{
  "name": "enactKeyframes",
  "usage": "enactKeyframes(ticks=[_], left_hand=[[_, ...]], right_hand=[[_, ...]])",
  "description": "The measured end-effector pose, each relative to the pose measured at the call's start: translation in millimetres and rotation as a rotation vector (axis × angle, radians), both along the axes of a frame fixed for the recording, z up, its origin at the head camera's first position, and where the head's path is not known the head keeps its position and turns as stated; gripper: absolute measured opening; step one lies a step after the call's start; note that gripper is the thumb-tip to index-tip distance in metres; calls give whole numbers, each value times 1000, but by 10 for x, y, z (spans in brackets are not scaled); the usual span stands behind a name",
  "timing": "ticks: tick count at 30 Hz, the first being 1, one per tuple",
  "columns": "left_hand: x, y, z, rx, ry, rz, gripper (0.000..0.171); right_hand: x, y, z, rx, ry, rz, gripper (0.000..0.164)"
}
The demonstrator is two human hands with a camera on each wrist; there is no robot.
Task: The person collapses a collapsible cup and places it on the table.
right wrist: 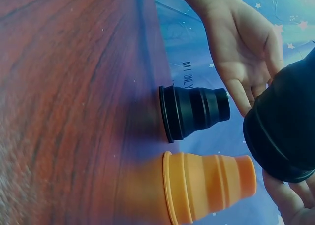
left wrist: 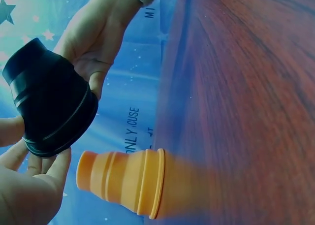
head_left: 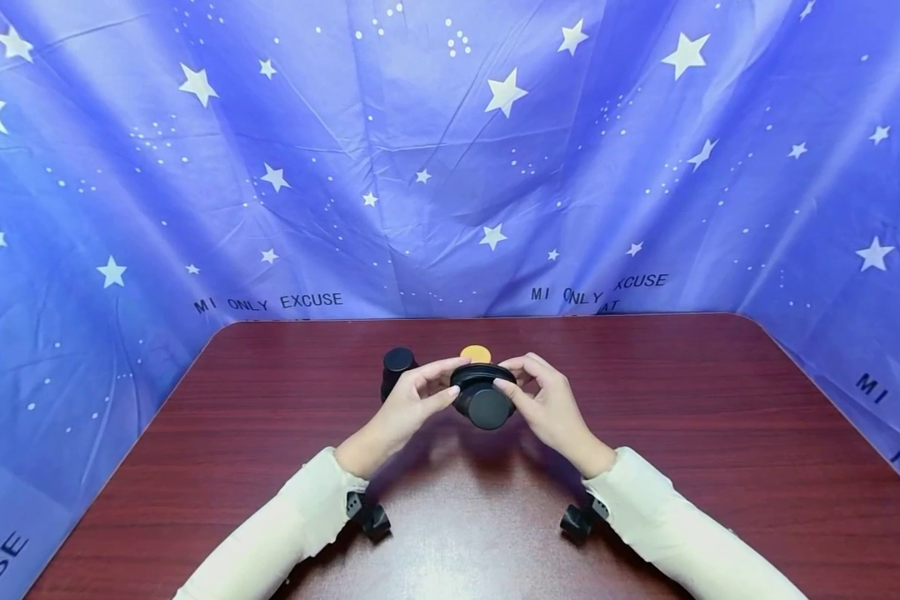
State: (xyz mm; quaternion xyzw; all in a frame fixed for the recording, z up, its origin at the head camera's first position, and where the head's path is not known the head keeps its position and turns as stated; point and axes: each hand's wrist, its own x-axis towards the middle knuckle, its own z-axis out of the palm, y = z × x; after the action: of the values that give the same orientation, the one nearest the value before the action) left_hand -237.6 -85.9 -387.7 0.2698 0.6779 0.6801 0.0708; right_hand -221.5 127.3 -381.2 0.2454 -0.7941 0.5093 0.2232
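Observation:
A black tapered cup with stepped, ringed sides is held in the air, tilted so its flat base faces the head camera. My left hand grips its wide rim from the left, thumb on the near side and fingers on the far side. On the opposite side my right hand pinches the rim the same way. Behind the held cup, a yellow ringed cup stands upside down on the table, partly hidden in the head view. Left of that, a second black ringed cup stands upside down, close to my left hand.
The dark red wood table has rounded far corners. A blue star-printed cloth hangs behind and around it. Small black devices are strapped under both wrists, beside the pale sleeves.

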Motion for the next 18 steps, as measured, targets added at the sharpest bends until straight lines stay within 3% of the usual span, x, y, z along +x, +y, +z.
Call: enactKeyframes(ticks=[5,8,12,18], left_hand=[[-6,27,-17,-7,29,25,40],[-4,42,-19,-20,35,72,38],[11,61,2,-39,30,140,38],[12,72,44,-74,47,236,35]], right_hand=[[152,-53,207,9,10,-3,13],[162,-61,223,9,-2,13,12],[81,-25,130,-15,-42,95,15],[-98,82,-64,-74,-198,206,19]])
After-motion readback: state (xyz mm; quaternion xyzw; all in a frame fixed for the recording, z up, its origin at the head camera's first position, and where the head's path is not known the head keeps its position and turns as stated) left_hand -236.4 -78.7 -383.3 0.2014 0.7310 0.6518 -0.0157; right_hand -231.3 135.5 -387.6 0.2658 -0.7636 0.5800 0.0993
